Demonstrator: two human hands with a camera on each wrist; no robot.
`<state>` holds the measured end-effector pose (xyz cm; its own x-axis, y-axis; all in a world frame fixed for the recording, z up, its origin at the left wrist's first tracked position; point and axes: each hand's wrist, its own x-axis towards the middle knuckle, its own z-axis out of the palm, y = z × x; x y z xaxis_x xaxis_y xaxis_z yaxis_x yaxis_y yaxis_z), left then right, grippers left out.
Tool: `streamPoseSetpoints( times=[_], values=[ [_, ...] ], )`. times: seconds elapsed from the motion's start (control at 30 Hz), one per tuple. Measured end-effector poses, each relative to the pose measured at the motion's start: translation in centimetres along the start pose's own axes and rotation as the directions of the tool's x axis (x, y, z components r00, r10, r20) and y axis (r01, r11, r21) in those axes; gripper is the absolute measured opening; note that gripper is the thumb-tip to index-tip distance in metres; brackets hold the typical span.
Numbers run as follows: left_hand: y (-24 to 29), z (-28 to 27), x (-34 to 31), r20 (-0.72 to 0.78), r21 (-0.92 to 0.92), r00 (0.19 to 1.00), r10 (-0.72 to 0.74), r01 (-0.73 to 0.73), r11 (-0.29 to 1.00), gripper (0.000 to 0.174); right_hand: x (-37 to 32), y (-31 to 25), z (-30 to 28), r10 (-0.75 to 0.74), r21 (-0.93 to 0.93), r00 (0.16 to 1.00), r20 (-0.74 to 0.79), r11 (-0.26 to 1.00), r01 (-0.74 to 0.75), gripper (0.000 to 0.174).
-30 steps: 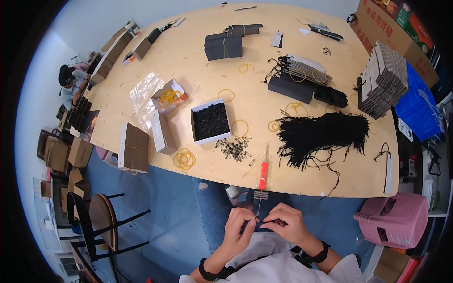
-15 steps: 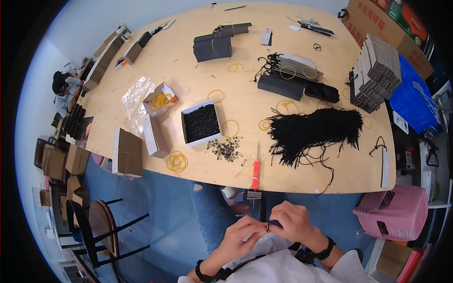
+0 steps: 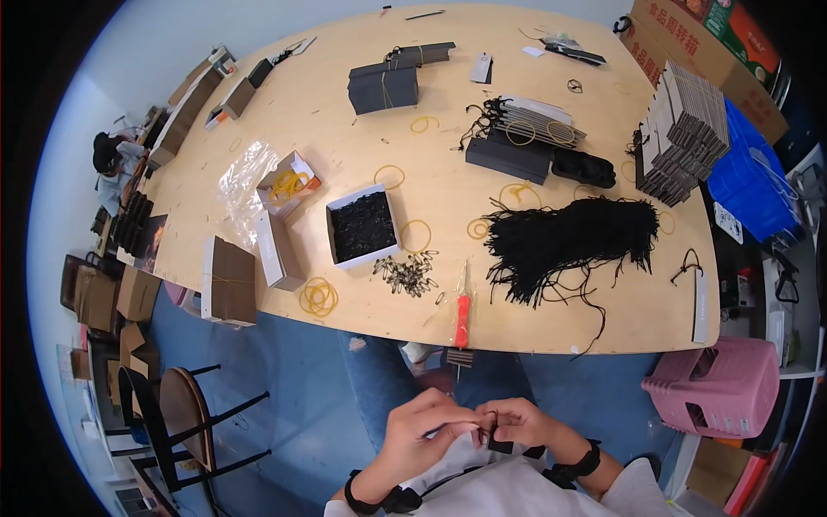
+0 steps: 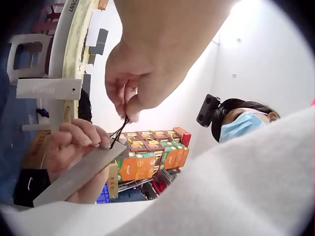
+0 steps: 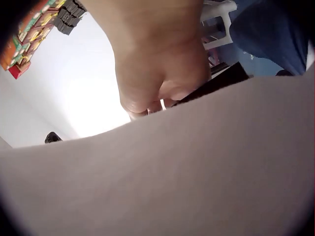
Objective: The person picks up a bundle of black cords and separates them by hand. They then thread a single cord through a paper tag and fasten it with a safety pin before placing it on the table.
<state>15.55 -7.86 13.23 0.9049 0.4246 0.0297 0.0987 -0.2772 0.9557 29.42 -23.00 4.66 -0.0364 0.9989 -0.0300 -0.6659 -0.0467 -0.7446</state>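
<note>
At my lap, below the table edge, both hands work on one hang tag. My left hand (image 3: 422,431) pinches a thin black cord (image 4: 118,132) between thumb and fingertips, as the left wrist view shows. That cord runs to the end of a grey, flat, oblong hang tag (image 4: 81,174). My right hand (image 3: 517,422) holds the tag near its corded end, with fingers curled along its side. In the right wrist view, the tag's dark face (image 5: 221,83) sticks out beside the hand, while a pale sleeve or shirt covers the fingertips.
On the table (image 3: 284,95) lie a bundle of black cords (image 3: 573,246), a white box of black pieces (image 3: 363,226), scattered safety pins (image 3: 407,273) and a red-handled tool (image 3: 463,320). Tag stacks (image 3: 685,133) stand at right. A pink stool (image 3: 711,388) is beside the table.
My right hand first rose, then came down beside the left, and the tag now shows under it. My left hand has turned over the cord. The head view has shifted slightly.
</note>
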Motion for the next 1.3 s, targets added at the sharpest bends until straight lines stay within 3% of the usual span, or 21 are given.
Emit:
streamPoseSetpoints(
  times=[0.03,0.07,0.13,0.17,0.2,0.27,0.3,0.37,0.43,0.5,0.6,0.67,0.8,0.87,1.0,1.07,1.13,1.3],
  values=[
    [-0.4,-0.2,0.1,-0.056,-0.055,0.998,-0.005,0.002,0.998,0.018,-0.2,0.1,0.0,0.083,0.172,0.997,0.002,0.982,-0.082,0.036],
    [-0.7,-0.4,0.2,-0.113,-0.11,0.994,-0.014,0.001,0.994,0.015,-0.4,0.2,-0.2,0.082,0.172,0.997,0.002,0.982,-0.081,0.036],
    [-1.3,-0.4,0.4,-0.167,-0.175,0.986,-0.018,-0.012,0.984,0.016,-0.9,0.4,-0.8,0.144,0.076,0.989,-0.033,0.987,-0.142,0.043],
    [-1.5,-0.4,0.4,-0.202,-0.277,0.978,-0.062,0.004,0.961,0.014,-0.5,0.3,-0.3,0.052,-0.03,0.993,-0.105,0.998,-0.055,0.046],
    [-1.7,-0.3,0.4,-0.23,-0.377,0.967,-0.109,0.015,0.926,0.014,-0.5,0.1,-0.3,0.052,-0.03,0.993,-0.105,0.998,-0.055,0.046],
    [-1.9,-0.2,0.4,-0.228,-0.357,0.967,-0.112,0.024,0.934,0.013,-0.4,-0.6,-0.6,-0.045,-0.438,0.993,-0.106,0.899,-0.006,0.051],
    [-2.0,-0.2,0.4,-0.227,-0.336,0.967,-0.114,0.032,0.941,0.013,-0.5,-1.1,-0.6,-0.045,-0.438,0.993,-0.107,0.899,-0.007,0.051],
    [-2.2,-0.1,0.4,-0.225,-0.316,0.967,-0.116,0.04,0.948,0.013,-0.6,-2.2,-0.4,-0.046,-0.669,0.99,-0.133,0.741,-0.055,0.052],
    [-2.5,0.3,0.3,-0.111,-0.535,0.967,-0.231,0.138,0.833,0.015,-0.5,-3.3,0.1,-0.069,-0.69,0.984,-0.164,0.721,-0.065,0.056],
    [-2.8,0.7,0.2,-0.098,-0.568,0.969,-0.228,0.133,0.812,0.015,-0.3,-3.7,0.2,-0.091,-0.71,0.977,-0.195,0.7,-0.076,0.06],
    [-3.1,1.1,0.2,-0.064,-0.609,0.972,-0.228,0.142,0.78,0.014,-0.2,-3.9,0.1,-0.18,-0.704,0.978,-0.102,0.708,0.057,0.067],
    [-3.3,1.4,0.2,-0.045,-0.617,0.972,-0.232,0.156,0.771,0.013,-0.2,-4.2,0.5,-0.063,-0.48,0.998,-0.029,0.876,0.042,0.069],
    [-4.2,1.7,0.1,-0.018,-0.607,0.981,-0.193,0.143,0.782,0.006,-0.4,-3.5,0.4,0.069,-0.315,0.997,0.026,0.947,-0.057,0.067],
    [-4.4,1.8,0.1,-0.008,-0.63,0.98,-0.199,0.149,0.762,0.005,-0.4,-3.3,0.3,-0.043,-0.375,0.997,0.07,0.925,0.066,0.057],
    [-5.1,2.1,0.1,-0.016,-0.72,0.965,-0.263,0.172,0.673,0.009,-0.2,-3.1,-0.7,-0.119,-0.515,0.979,0.168,0.836,0.19,0.047],
    [-5.1,2.2,0.2,-0.019,-0.754,0.957,-0.29,0.177,0.633,0.01,0.1,-3.3,-0.4,-0.279,-0.556,0.942,0.187,0.761,0.335,0.041],
    [-4.5,2.3,0.5,-0.09,-0.688,0.935,-0.342,0.19,0.7,0.018,0.0,-3.5,-0.3,-0.284,-0.613,0.942,0.176,0.718,0.331,0.039],
    [-4.8,2.2,0.3,-0.236,-0.595,0.925,-0.297,0.104,0.797,0.012,-1.2,-3.6,-0.2,-0.221,-0.72,0.973,0.07,0.663,0.203,0.036]
  ],
)
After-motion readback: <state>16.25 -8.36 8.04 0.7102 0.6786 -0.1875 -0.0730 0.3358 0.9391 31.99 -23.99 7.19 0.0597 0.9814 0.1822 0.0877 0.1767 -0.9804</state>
